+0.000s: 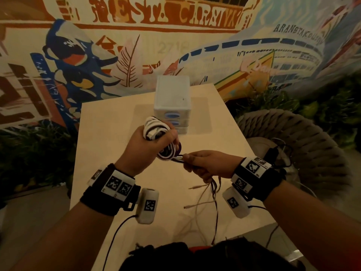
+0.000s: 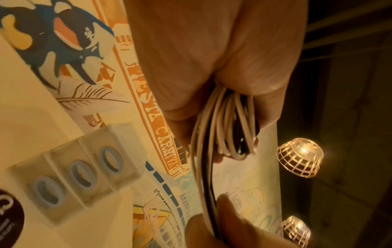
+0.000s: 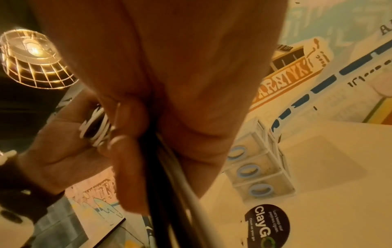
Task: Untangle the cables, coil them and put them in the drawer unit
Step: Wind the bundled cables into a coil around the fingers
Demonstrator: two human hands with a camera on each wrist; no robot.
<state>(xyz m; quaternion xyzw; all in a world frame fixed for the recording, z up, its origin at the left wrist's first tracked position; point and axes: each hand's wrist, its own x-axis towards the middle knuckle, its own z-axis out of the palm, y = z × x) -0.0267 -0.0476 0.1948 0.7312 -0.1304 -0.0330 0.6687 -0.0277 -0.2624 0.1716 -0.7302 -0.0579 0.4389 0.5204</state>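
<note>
My left hand (image 1: 156,142) grips a coil of white and dark cables (image 1: 155,127) above the table; the same coil (image 2: 229,132) shows under its curled fingers in the left wrist view. Just right of it, my right hand (image 1: 197,165) pinches the strands (image 1: 178,159) that run out of the coil. In the right wrist view the dark and pale strands (image 3: 167,193) pass between its thumb and fingers. Loose cable ends (image 1: 207,200) hang from the right hand onto the table. The white drawer unit (image 1: 172,98) with blue handles stands behind the hands, its three drawers closed.
The light wooden table (image 1: 101,145) is narrow and ends at a mural wall. A woven chair (image 1: 304,145) stands to the right with a dark cable on its seat. A round black sticker (image 3: 267,223) lies on the table near the drawer unit (image 3: 258,169). Plants flank the table.
</note>
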